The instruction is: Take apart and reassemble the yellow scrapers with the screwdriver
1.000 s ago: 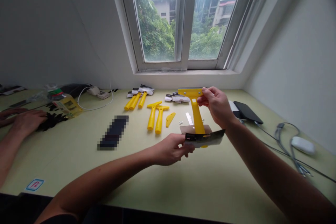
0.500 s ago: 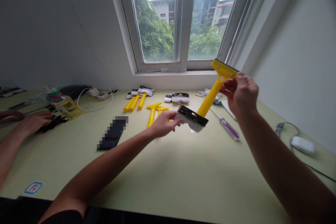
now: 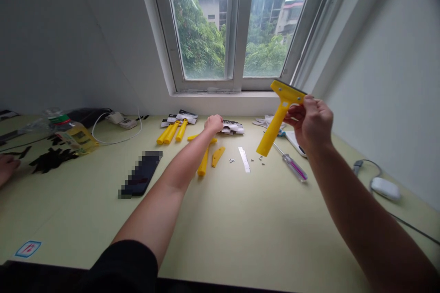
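My right hand [image 3: 314, 121] pinches a yellow scraper [image 3: 275, 121] by one end of its wide head. The handle hangs down to the left, and two screws show in the head. At the back of the table my left hand [image 3: 214, 123] is closed at the edge of black-and-white cardboard header cards [image 3: 233, 127]; its fingertips are partly hidden. Below my left forearm lie a yellow scraper handle [image 3: 202, 165] and a loose yellow clamp plate [image 3: 218, 156]. Small nuts [image 3: 232, 160], thin white blade strips [image 3: 244, 160] and small screws [image 3: 260, 159] lie to their right.
Yellow scrapers with header cards [image 3: 173, 130] lie at back left. A screwdriver [image 3: 294, 167] is below my right hand. A dark phone [image 3: 142, 174], a bottle [image 3: 74, 132], a white case [image 3: 385, 188] and cables surround the area. Another person's hand [image 3: 7, 167] is at far left.
My left hand has carried the header card away from the scraper's handle to the cards at the back. My right hand still holds the scraper up. The other person's hand has shifted left.
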The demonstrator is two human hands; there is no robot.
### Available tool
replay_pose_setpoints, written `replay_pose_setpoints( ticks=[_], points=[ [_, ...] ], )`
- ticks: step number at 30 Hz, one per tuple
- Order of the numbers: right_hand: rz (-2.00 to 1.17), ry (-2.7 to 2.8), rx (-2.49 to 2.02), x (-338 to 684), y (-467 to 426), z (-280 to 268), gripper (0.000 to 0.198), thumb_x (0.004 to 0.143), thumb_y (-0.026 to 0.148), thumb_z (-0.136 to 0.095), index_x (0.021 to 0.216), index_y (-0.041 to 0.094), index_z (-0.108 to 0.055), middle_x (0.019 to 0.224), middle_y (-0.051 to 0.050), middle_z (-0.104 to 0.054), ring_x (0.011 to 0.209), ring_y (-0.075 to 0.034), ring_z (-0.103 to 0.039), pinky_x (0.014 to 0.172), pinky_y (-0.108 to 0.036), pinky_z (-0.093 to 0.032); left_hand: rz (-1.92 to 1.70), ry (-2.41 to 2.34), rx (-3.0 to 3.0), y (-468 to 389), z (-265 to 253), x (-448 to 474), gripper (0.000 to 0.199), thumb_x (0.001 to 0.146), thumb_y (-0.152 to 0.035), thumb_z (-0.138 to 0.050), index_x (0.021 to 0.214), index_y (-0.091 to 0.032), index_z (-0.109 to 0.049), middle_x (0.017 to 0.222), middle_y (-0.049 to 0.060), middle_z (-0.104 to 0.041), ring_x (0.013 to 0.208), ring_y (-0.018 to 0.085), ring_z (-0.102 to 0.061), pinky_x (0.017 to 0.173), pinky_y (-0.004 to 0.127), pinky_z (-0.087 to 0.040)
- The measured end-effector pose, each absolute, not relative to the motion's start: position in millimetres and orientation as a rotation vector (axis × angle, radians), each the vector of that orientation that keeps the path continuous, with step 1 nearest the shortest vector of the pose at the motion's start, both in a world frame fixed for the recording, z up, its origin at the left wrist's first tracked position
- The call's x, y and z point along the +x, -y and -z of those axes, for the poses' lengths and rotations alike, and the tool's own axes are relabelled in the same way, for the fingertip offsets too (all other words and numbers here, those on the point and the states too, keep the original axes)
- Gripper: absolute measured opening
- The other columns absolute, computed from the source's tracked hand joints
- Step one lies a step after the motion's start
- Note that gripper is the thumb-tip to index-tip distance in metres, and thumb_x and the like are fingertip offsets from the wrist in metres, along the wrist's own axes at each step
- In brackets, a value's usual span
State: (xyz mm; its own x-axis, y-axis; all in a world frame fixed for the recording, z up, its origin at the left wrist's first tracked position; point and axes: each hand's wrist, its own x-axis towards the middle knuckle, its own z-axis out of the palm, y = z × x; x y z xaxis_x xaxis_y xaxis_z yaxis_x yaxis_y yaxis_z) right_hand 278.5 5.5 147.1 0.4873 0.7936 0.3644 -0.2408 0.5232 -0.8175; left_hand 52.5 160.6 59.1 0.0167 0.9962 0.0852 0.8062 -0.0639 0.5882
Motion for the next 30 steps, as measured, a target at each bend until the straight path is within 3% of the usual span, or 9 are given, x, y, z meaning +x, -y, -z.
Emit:
replay_pose_setpoints(
  ticks=[9,13,15,17,19,23,27,30],
  points=[
    [-0.776,0.903,-0.816,275.9,-7.9,-139.1,0.026,0.083,0.040,-0.065,0.078,0.020,-0.048,0.056,0.006,-0.063,0.043,-0.010,-0.058,0.047,-0.024,-0.057,-0.762,-1.779,2.050,-140.0,-74.8,43.4,0.019,0.080,-0.023,-0.062,0.094,-0.018,-0.074,0.118,0.015,-0.066,0.116,0.029,-0.057,0.099,0.037,-0.042],
    [-0.897,0.960,-0.851,257.2,-6.8,-126.5,0.028,0.083,0.042,-0.066,0.080,0.021,-0.048,0.057,0.005,-0.063,0.045,-0.011,-0.060,0.048,-0.026,-0.058,-0.876,-1.513,2.034,-94.1,-86.4,47.1,0.039,0.095,-0.041,-0.041,0.108,-0.016,-0.068,0.112,0.012,-0.068,0.103,0.023,-0.063,0.090,0.033,-0.048],
    [-0.987,0.989,-0.874,241.3,-3.6,-118.7,0.031,0.082,0.044,-0.067,0.079,0.021,-0.048,0.058,0.004,-0.064,0.046,-0.011,-0.061,0.048,-0.027,-0.058,-0.905,-1.047,1.818,-57.1,-84.4,52.0,0.053,0.098,-0.050,-0.027,0.117,-0.015,-0.061,0.113,0.014,-0.067,0.093,0.022,-0.067,0.080,0.033,-0.053],
    [-1.071,1.013,-0.891,225.3,0.7,-110.5,0.034,0.080,0.047,-0.068,0.078,0.020,-0.048,0.059,0.003,-0.065,0.047,-0.012,-0.062,0.048,-0.027,-0.058,-0.819,-0.589,1.476,-18.8,-77.7,56.0,0.058,0.094,-0.061,-0.031,0.118,-0.015,-0.057,0.107,0.015,-0.067,0.087,0.024,-0.069,0.078,0.039,-0.054],
    [-1.157,1.054,-0.905,214.3,3.8,-102.1,0.036,0.079,0.050,-0.069,0.078,0.019,-0.050,0.062,0.001,-0.067,0.050,-0.013,-0.064,0.051,-0.026,-0.058,-0.821,-0.443,1.248,11.9,-68.9,56.8,0.049,0.091,-0.059,-0.044,0.117,-0.018,-0.052,0.092,0.010,-0.067,0.072,0.022,-0.069,0.071,0.040,-0.055],
    [-1.262,1.185,-1.026,215.2,-2.4,-88.1,0.038,0.085,0.054,-0.060,0.087,0.016,-0.059,0.069,-0.007,-0.071,0.054,-0.015,-0.066,0.057,-0.031,-0.059,-0.974,-0.498,1.051,36.3,-53.6,47.5,0.039,0.087,-0.050,-0.057,0.110,-0.020,-0.046,0.076,0.000,-0.060,0.054,0.016,-0.061,0.053,0.033,-0.054],
    [-1.020,1.262,-1.177,225.0,-9.6,-96.5,0.024,0.083,0.037,-0.066,0.092,0.014,-0.066,0.076,-0.005,-0.070,0.061,-0.012,-0.064,0.056,-0.023,-0.055,-1.072,-0.577,0.972,38.5,-43.3,34.1,0.039,0.087,-0.048,-0.057,0.112,-0.021,-0.044,0.075,-0.002,-0.057,0.048,0.013,-0.057,0.044,0.029,-0.051],
    [-1.038,1.539,-0.930,220.4,19.0,-123.4,0.018,0.081,0.030,-0.069,0.094,0.018,-0.071,0.084,-0.004,-0.071,0.069,-0.011,-0.064,0.066,-0.024,-0.055,-1.095,-0.614,0.935,42.8,-36.6,30.7,0.037,0.087,-0.049,-0.055,0.110,-0.021,-0.044,0.075,-0.002,-0.057,0.046,0.013,-0.056,0.041,0.028,-0.049]
  ],
)
